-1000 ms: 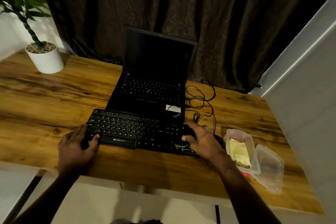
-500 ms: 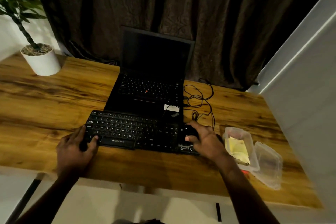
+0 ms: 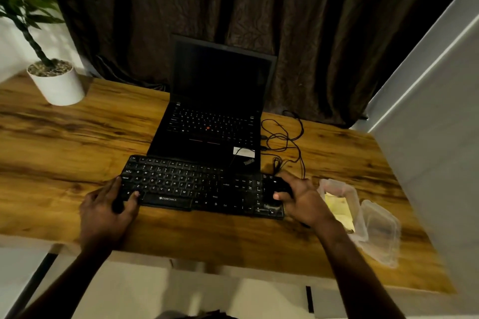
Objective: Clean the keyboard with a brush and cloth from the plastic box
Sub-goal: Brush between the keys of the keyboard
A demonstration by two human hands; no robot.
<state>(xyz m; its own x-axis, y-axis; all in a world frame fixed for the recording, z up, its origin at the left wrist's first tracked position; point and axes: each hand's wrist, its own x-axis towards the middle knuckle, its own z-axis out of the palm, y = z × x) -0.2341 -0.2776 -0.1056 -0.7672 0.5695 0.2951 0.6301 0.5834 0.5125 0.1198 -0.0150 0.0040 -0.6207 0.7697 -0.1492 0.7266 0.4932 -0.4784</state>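
A black keyboard (image 3: 186, 184) lies on the wooden desk in front of the laptop. My left hand (image 3: 106, 207) grips its near left corner, thumb on the keys and fingers along the left edge. My right hand (image 3: 303, 202) holds a small black object (image 3: 273, 189) between thumb and fingers, resting on the keyboard's right end; whether it is the brush I cannot tell. To the right stands the clear plastic box (image 3: 337, 186) with a yellow cloth (image 3: 337, 204) inside and its hinged lid (image 3: 381, 230) lying open beside it.
An open black laptop (image 3: 217, 116) sits behind the keyboard, its screen dark. Tangled black cables (image 3: 282, 137) lie to its right. A potted plant in a white pot (image 3: 57, 83) stands at the back left. A dark curtain hangs behind; a grey wall borders the desk's right side.
Both hands stay where they were on the keyboard's two ends. Only the view has shifted slightly.
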